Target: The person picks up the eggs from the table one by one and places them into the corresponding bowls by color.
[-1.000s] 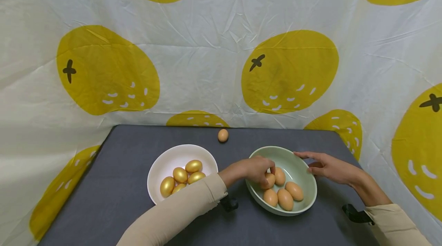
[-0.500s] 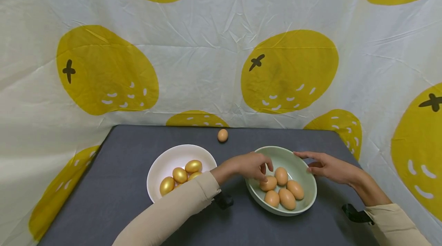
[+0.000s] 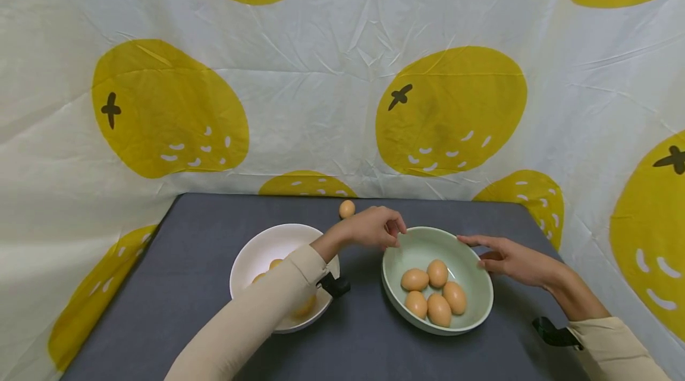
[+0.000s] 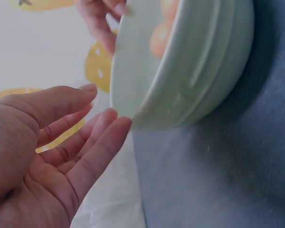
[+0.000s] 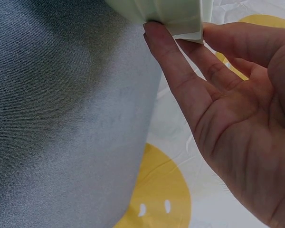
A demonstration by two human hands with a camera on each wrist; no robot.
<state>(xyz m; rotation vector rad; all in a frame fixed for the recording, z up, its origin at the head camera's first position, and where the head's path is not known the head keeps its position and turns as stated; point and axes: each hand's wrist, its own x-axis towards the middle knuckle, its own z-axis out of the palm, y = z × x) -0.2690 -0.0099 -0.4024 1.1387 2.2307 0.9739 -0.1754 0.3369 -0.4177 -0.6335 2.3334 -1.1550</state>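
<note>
My left hand (image 3: 374,227), holding nothing, is at the left rim of a pale green bowl (image 3: 423,244), its fingers loosely bent. In the left wrist view the fingertips (image 4: 119,124) come right up to that rim. Several brown eggs (image 3: 437,274) lie grouped inside the bowl. On the opposite side, my right hand (image 3: 516,259) pinches the bowl's rim. The right wrist view shows fingers (image 5: 173,61) against the outer wall and the thumb over the edge.
Left of the green bowl stands a white bowl (image 3: 247,256) with golden eggs (image 3: 305,308), mostly hidden under my left sleeve (image 3: 257,315). A lone brown egg (image 3: 347,209) lies near the dark table's (image 3: 214,214) back edge. A fruit-print cloth (image 3: 310,107) hangs behind.
My left hand has let go of a brown egg in the green bowl and moved up and left to the rim. The right hand has kept its place on the bowl.
</note>
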